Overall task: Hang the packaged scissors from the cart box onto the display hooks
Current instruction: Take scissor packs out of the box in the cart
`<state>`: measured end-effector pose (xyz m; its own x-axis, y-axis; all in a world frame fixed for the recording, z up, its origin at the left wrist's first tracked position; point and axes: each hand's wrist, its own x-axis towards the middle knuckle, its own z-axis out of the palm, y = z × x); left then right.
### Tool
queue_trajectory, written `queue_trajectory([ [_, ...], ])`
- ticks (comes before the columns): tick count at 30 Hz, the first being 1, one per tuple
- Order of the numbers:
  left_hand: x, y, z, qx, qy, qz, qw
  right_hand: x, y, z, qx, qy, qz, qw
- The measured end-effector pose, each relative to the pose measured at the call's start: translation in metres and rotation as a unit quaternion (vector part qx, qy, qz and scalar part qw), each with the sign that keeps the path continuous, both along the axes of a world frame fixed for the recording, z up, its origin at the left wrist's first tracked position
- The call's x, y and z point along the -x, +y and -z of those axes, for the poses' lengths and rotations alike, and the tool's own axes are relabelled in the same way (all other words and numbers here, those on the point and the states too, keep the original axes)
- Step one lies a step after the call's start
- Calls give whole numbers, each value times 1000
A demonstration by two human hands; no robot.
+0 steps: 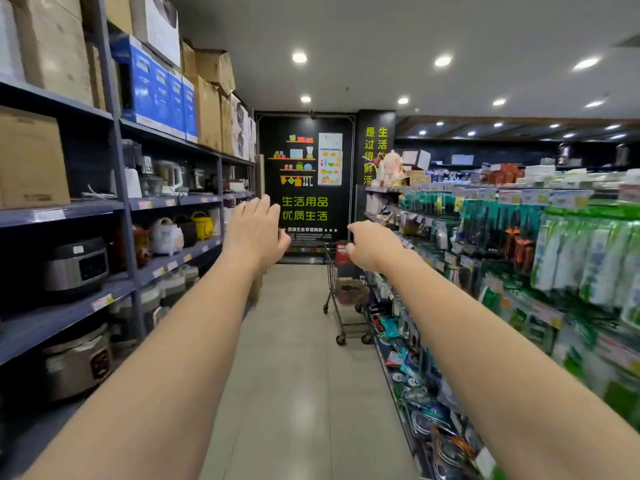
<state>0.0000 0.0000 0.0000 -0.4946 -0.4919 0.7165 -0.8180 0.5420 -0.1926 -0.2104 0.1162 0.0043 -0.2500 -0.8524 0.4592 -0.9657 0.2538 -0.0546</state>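
Observation:
Both my arms are stretched out ahead along a shop aisle. My left hand (255, 230) is empty, fingers extended and slightly apart. My right hand (371, 245) is loosely curled with nothing visible in it. Far down the aisle, close to the right-hand display, stands a metal shopping cart (341, 308) holding a cardboard box (352, 289). No packaged scissors can be made out from here. Hooks with hanging packaged goods (491, 233) line the right display.
Grey shelving on the left (114, 209) carries rice cookers, kettles and cartons. A black wall poster (304, 188) closes the aisle's far end. The tiled floor (298, 375) runs between the two displays up to the cart.

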Motion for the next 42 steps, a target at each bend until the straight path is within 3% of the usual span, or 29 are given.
queue_trajectory([
  [4,46,-60,28,-42,-30,-24,998,51,-58,23,-36,-60,24,997],
  [8,105,-127,42,-56,-55,-39,996,110,-129,54,-84,-32,21,996],
  [18,205,-271,80,-61,-111,-40,991,220,-296,84,-73,-28,7,997],
  [23,233,-359,106,-99,-97,-60,989,258,-390,106,-81,-40,-3,996],
  [42,390,-819,127,-118,-98,-19,988,404,-815,135,-150,38,39,987],
])
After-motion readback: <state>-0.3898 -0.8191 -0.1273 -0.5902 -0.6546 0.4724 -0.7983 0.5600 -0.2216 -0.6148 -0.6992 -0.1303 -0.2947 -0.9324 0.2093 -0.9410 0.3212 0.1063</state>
